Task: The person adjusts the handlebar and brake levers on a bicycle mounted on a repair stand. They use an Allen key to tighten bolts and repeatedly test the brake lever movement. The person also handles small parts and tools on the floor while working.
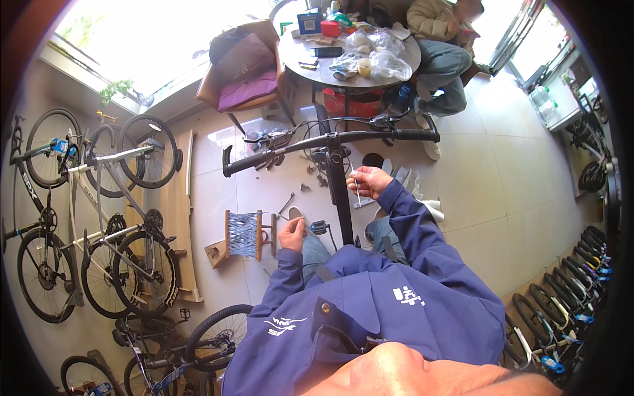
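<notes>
A bicycle with a black handlebar stands upright below me, its frame between my legs. My right hand is just right of the stem, fingers closed on a thin metal rod, perhaps a hex key, held nearly upright. Lower and left of the frame, my left hand has its fingertips pinched; whether a small item is between them I cannot make out. A black pedal shows beside that hand.
Ahead are a cluttered round table, an orange chair and a seated person. A small folding stool and loose parts lie on the tiled floor. Bicycles line the left and right.
</notes>
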Action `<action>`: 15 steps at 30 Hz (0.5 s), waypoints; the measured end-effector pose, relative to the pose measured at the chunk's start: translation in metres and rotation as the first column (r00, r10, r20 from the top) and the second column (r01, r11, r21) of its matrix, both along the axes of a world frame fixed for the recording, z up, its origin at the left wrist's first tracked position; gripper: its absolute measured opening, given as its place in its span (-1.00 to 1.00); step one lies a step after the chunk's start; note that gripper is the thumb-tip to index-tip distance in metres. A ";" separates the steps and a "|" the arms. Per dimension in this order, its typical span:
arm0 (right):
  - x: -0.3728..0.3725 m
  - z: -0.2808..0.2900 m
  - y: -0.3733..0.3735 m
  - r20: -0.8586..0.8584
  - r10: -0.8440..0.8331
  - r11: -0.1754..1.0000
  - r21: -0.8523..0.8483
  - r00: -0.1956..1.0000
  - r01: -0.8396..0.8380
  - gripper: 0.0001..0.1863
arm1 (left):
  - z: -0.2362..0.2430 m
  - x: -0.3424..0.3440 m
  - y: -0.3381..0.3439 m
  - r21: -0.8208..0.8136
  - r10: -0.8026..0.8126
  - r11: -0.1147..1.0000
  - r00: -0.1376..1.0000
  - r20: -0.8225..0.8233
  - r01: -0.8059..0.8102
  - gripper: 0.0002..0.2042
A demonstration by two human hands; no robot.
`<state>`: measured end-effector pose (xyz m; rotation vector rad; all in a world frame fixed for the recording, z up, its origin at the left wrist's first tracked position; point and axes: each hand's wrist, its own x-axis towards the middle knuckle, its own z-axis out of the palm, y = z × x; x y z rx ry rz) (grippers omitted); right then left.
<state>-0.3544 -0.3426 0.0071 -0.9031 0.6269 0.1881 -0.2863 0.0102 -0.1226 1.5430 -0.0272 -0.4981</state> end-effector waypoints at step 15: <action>-0.002 -0.028 0.004 0.124 0.063 0.974 -0.225 0.990 -0.033 -0.79 | 0.007 -0.012 -0.005 0.069 -0.062 0.996 0.998 -0.017 0.063 -0.77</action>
